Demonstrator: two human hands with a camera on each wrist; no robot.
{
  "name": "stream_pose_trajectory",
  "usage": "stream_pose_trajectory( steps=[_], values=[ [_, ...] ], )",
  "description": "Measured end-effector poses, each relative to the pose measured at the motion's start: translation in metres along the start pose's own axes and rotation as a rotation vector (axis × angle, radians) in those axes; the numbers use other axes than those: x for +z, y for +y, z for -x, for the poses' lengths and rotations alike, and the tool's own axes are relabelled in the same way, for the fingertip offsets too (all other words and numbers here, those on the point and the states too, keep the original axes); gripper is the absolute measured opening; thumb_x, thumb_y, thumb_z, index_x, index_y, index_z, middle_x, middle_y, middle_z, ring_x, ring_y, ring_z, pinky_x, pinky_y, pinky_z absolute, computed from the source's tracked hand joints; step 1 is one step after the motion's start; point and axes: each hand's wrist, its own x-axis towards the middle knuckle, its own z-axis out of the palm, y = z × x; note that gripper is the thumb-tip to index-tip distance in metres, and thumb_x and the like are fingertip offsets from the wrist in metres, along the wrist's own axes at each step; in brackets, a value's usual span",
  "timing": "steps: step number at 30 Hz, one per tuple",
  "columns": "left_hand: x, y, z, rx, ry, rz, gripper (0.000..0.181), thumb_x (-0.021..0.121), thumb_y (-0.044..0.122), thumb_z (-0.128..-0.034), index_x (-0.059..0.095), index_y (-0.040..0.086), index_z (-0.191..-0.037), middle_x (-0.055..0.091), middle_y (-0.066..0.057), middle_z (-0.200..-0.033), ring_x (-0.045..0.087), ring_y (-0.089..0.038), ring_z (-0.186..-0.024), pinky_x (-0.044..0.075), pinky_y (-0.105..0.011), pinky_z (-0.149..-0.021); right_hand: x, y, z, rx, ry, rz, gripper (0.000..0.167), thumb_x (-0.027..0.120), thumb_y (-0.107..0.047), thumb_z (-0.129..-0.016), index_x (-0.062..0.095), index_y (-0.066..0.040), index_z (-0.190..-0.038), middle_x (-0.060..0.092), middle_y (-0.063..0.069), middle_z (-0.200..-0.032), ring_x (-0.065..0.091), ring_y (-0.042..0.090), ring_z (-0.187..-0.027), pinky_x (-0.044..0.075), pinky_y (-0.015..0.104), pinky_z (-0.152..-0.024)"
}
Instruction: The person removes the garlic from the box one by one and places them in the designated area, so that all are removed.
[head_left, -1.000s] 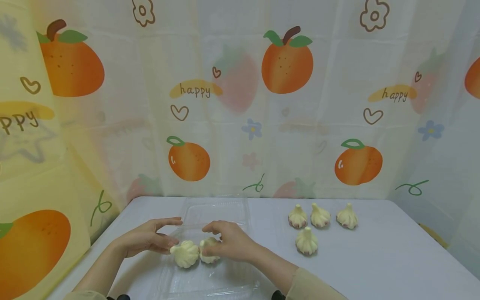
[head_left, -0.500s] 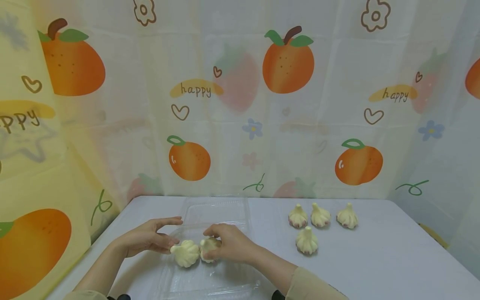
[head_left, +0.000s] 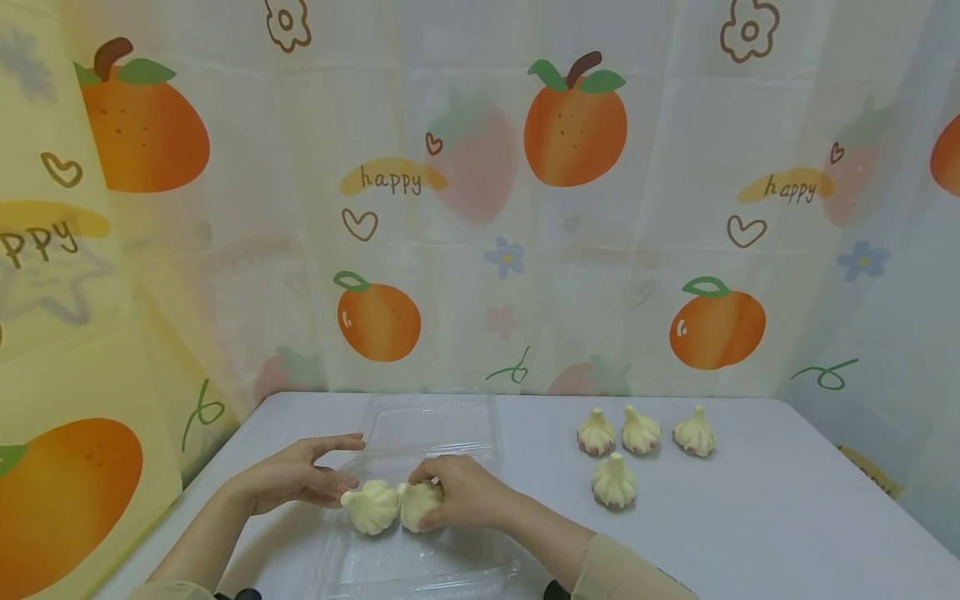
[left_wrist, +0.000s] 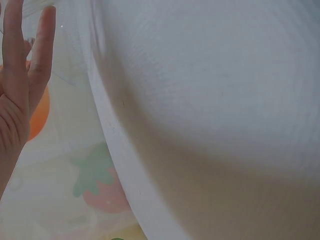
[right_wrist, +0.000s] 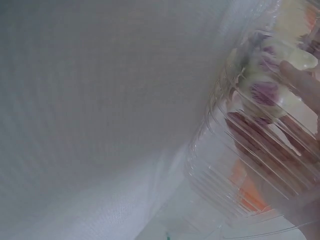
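Note:
A clear plastic box [head_left: 420,573] lies at the front of the table, its lid [head_left: 431,421] folded back behind it. Inside are two garlic bulbs side by side. The left garlic bulb [head_left: 372,508] lies with its stem to the left. My right hand [head_left: 472,497] grips the right garlic bulb [head_left: 417,506] between thumb and fingers; in the right wrist view this bulb [right_wrist: 265,95] shows purple patches through the box wall. My left hand [head_left: 292,477] is at the box's left side, thumb near the left bulb's stem. Its fingers [left_wrist: 42,45] look straight in the left wrist view.
Several more garlic bulbs [head_left: 613,482] stand upright on the white table [head_left: 750,517], right of the box. A fruit-printed curtain [head_left: 465,275] hangs behind the table, and a yellow one [head_left: 82,358] on the left.
My right hand has shifted down slightly and turned its garlic bulb, so more of the bulb shows, close against the left one. The left hand has stayed put.

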Motion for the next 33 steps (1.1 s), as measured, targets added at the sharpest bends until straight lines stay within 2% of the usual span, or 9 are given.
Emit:
stream_pose_trajectory(
  steps=[5, 14, 21, 33],
  values=[
    [-0.0004, 0.0002, 0.0006, 0.009, -0.005, -0.002, 0.077, 0.067, 0.012, -0.0912, 0.024, -0.003, -0.154, 0.006, -0.023, -0.165, 0.063, -0.018, -0.116, 0.059, -0.036, -0.089, 0.0013, 0.0014, 0.0, 0.003, -0.004, -0.002, 0.046, 0.086, -0.017, -0.071, 0.07, -0.015, -0.114, 0.073, -0.006, -0.11, 0.061, -0.002, -0.093, 0.048, 0.012, -0.081],
    [0.0001, 0.0005, 0.0005, -0.011, 0.004, -0.008, 0.078, 0.067, 0.012, -0.0909, 0.024, -0.002, -0.154, 0.008, -0.022, -0.165, 0.063, -0.019, -0.116, 0.059, -0.036, -0.089, 0.0017, 0.002, -0.0004, 0.018, -0.01, -0.012, 0.047, 0.086, -0.015, -0.069, 0.07, -0.015, -0.113, 0.072, -0.008, -0.108, 0.057, -0.004, -0.091, 0.047, 0.012, -0.081],
    [-0.0005, -0.0002, 0.0002, -0.009, 0.004, -0.016, 0.078, 0.067, 0.013, -0.0905, 0.025, -0.002, -0.154, 0.004, -0.02, -0.166, 0.063, -0.019, -0.117, 0.059, -0.036, -0.089, 0.0004, 0.0015, 0.0006, 0.009, -0.021, 0.001, 0.047, 0.085, -0.015, -0.07, 0.068, -0.015, -0.114, 0.072, -0.008, -0.107, 0.057, -0.003, -0.093, 0.047, 0.013, -0.082],
    [-0.0012, -0.0006, -0.0005, -0.014, 0.009, -0.016, 0.08, 0.069, 0.012, -0.0895, 0.024, -0.001, -0.154, 0.007, -0.021, -0.165, 0.062, -0.021, -0.119, 0.059, -0.037, -0.089, -0.0031, 0.0033, 0.0013, 0.015, -0.001, -0.015, 0.048, 0.083, -0.016, -0.069, 0.069, -0.015, -0.115, 0.072, -0.006, -0.109, 0.06, -0.001, -0.094, 0.048, 0.013, -0.082]
  ],
)
